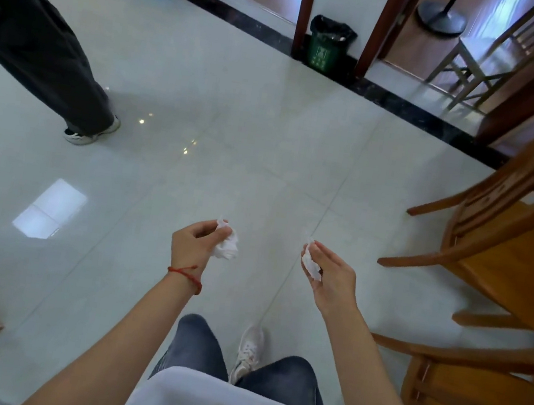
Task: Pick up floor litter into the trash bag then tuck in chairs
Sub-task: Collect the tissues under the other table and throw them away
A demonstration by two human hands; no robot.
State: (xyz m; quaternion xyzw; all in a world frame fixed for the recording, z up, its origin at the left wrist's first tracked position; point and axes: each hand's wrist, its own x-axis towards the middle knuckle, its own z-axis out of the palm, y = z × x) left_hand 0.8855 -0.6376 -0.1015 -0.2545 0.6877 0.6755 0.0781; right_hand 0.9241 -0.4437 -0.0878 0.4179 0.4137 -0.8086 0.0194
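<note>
Left hand (195,243) out front, fingers pinched on crumpled white tissue (227,246) — red string bracelet (186,275) on wrist. Right hand (329,275) likewise closed on second tissue wad (311,264), held above pale tiled floor (203,106). Green bin with black trash bag (329,43) against far wall between doorways. Wooden chairs (509,238) pulled out along floor's right edge — second person's leg (40,40) far left.

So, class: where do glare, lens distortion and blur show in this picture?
Head view: bright window glare on the glossy pale floor tiles; wide-angle bending bows the wooden chairs; the crumpled white tissues in both hands stay sharp.
</note>
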